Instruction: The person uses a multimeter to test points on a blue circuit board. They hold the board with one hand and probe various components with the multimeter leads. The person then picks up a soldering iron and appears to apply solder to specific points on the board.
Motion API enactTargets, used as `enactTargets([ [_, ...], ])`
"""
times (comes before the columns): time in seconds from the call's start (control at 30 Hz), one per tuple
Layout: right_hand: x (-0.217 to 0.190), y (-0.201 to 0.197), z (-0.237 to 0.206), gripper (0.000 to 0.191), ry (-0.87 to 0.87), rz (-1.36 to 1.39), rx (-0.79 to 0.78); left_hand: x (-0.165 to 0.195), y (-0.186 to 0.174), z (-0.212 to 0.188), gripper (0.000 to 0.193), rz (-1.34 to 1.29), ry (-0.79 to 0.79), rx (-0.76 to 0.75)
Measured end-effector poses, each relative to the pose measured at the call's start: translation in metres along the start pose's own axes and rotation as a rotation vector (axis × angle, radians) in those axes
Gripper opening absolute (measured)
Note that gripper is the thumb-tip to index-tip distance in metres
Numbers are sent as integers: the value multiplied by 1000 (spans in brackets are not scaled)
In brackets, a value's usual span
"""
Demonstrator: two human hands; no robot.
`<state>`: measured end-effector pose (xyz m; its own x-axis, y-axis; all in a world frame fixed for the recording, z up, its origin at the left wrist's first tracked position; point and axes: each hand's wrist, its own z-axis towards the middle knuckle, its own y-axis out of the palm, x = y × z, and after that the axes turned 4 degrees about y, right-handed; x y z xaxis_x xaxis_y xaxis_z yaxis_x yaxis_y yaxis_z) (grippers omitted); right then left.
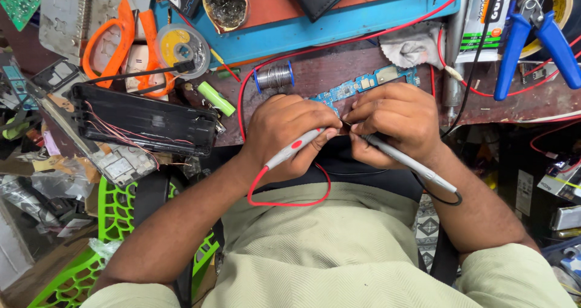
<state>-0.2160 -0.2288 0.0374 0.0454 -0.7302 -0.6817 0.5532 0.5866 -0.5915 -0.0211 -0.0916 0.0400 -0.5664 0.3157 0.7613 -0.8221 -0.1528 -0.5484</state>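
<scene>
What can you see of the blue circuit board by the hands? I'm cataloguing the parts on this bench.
The blue circuit board is a long, narrow strip with small metal shields and tiny components on its face. It lies flat near the front edge of the dark, worn bench top, slanting up toward the right. Both hands cover its near part: the left hand and right hand hold grey probes whose tips meet at it. A crumpled cloth sits just beyond its far end.

orange scissors [121, 38] | solder spool [273, 76] | blue pliers [535, 38] | green chair [115, 223]
</scene>
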Motion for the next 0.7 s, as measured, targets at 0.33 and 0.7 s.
enactTargets([
  [0.33, -3, -7, -15, 18, 145, -128, 218, 7, -8, -3, 15, -172, -67, 193],
  [0.7, -4, -4, -10, 23, 175, -61, 189, 18, 0, 3, 24, -88, -51, 249],
])
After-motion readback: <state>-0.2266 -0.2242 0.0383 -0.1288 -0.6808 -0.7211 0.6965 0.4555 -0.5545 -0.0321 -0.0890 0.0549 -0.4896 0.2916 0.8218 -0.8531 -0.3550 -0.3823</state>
